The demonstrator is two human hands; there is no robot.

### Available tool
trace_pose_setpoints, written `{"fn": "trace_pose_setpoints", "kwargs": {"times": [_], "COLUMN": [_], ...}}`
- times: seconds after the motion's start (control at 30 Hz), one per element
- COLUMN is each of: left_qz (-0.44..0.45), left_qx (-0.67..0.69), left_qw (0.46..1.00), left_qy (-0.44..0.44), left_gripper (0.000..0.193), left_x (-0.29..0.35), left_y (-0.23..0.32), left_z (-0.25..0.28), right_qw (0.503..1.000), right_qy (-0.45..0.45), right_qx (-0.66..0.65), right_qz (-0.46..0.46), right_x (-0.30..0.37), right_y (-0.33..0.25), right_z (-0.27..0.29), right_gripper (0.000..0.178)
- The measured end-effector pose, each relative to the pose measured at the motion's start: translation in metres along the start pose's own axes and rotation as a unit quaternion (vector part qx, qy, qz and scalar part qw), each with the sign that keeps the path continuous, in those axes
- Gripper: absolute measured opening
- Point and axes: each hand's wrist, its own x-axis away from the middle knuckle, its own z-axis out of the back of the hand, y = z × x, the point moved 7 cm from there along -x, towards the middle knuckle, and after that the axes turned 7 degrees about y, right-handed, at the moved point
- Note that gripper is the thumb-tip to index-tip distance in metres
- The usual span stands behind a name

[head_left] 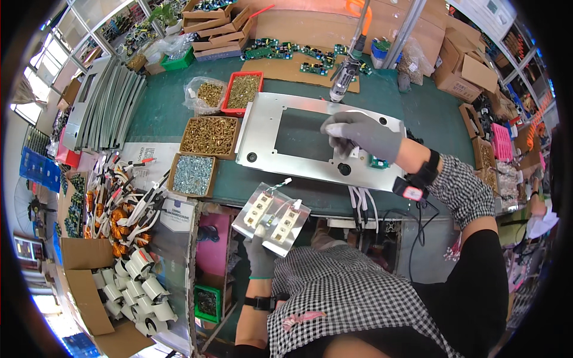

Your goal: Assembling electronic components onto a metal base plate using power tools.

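Note:
My left hand (260,256), in a grey glove, grips the lower edge of a small shiny plate (270,219). Two cream-coloured blocks with metal contacts sit on that plate, and a short cable with a white connector (287,181) sticks out of its top. A large silver metal panel (262,134) with a rectangular cutout lies on the bench. Above its right part is my gloved right hand (363,135), fingers curled together; whatever they hold, if anything, is hidden. A small green circuit board (378,161) shows on the panel below that hand.
An electric screwdriver (342,80) hangs over the panel's far edge. Left of the panel stand a box of brass screws (210,136), a box of silvery nuts (192,175) and a red tray (243,92) of small brass parts. Circuit boards (268,49) lie behind on cardboard.

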Motion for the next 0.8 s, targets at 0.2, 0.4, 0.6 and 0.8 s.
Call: {"fn": "trace_pose_setpoints", "kwargs": {"times": [0.2, 0.4, 0.6, 0.8], "left_qz": [-0.024, 0.029, 0.113, 0.078], "left_qx": [-0.018, 0.063, 0.205, 0.125], "left_qw": [0.998, 0.997, 0.971, 0.987], "left_qy": [0.046, -0.018, -0.048, -0.072], "left_gripper": [0.049, 0.041, 0.056, 0.064], "left_x": [-0.032, -0.068, -0.071, -0.069], "left_y": [-0.048, -0.100, -0.099, -0.099], "left_z": [-0.038, -0.077, -0.096, -0.096], "right_qw": [0.971, 0.649, 0.594, 0.572], "right_qy": [-0.094, -0.342, -0.369, -0.406], "right_qx": [0.214, 0.673, 0.712, 0.707], "right_qz": [-0.047, -0.091, -0.071, -0.091], "right_x": [-0.089, -0.125, -0.156, -0.160], "right_y": [0.023, 0.088, 0.136, 0.154], "right_z": [-0.017, -0.038, -0.033, -0.046], "right_gripper": [0.033, 0.076, 0.044, 0.032]}}
